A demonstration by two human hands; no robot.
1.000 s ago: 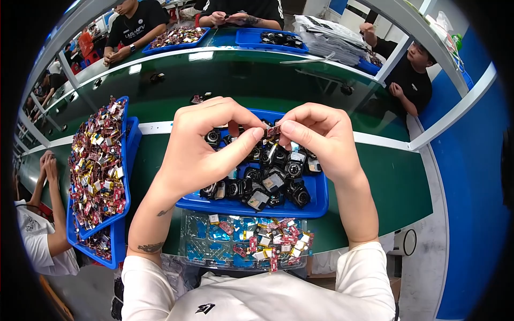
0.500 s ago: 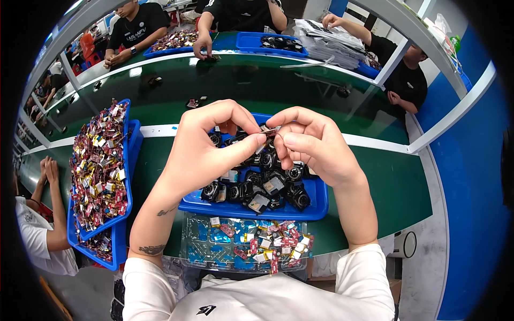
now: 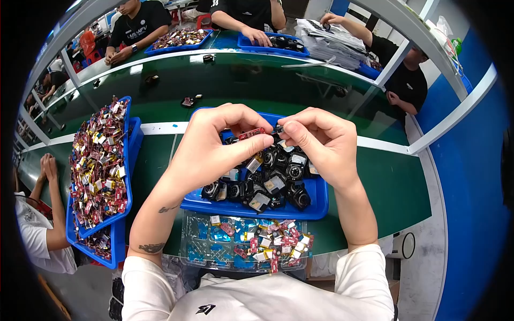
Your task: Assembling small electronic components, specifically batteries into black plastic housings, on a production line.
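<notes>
- A green tabletop [image 3: 396, 182] lies beneath both hands; ahead of the fingertips, a white rail [image 3: 375, 142] separates it from a glossy green surface [image 3: 257, 85].
- Co-workers [image 3: 139, 29] sit beyond that surface, ahead of the hands; one reaches to a far blue tray [image 3: 243, 41].
- The left hand [image 3: 206, 144] pinches a red circuit board [image 3: 251, 134] between thumb and forefinger, above a near blue tray [image 3: 321, 195] of black watch-like cases [image 3: 295, 170].
- The right hand [image 3: 324, 142], its thumb and forefinger closed, grips a small dark piece [image 3: 278, 129] just right of the board; whether the two are joined, I cannot tell.
- Bodyward of the hands, a clear compartment tray [image 3: 214, 263] bears loose boards and batteries [image 3: 265, 243].
- Left of the left hand, heaped, stacked blue trays [image 3: 135, 131] block that side.
- Right of the right hand, tabletop extends to its curved edge; a white frame bar [image 3: 455, 108] slants upward beyond.
</notes>
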